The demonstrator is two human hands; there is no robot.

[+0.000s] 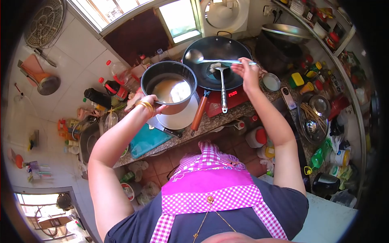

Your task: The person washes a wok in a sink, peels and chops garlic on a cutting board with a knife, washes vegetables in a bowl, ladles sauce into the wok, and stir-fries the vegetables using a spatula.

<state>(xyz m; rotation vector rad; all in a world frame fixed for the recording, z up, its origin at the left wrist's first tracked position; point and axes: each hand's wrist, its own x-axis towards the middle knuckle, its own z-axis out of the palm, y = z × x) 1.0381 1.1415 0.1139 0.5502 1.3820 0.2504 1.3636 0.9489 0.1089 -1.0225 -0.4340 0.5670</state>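
My left hand (150, 104) is closed on the near-left side of a dark pot (148, 77), which holds a cloudy, yellowish liquid. The pot is above a white round plate or board (183, 118). Between the fingers of my right hand (247, 73) is the handle of a metal ladle (195, 56), its bowl over the left part of a black wok (234, 49). In the wok, a small whitish lump (215, 65) lies at the head of a spatula (223, 88), whose handle rests over the near rim. The wok's wooden handle (198, 112) points toward me.
The wok stands on a red induction cooker (214, 106) reading 2500. A teal cutting board (150, 139) and a knife (172, 133) lie at the counter's front left. On the right are a small bowl (271, 82), a phone (288, 98) and a tray with chopsticks (311, 113).
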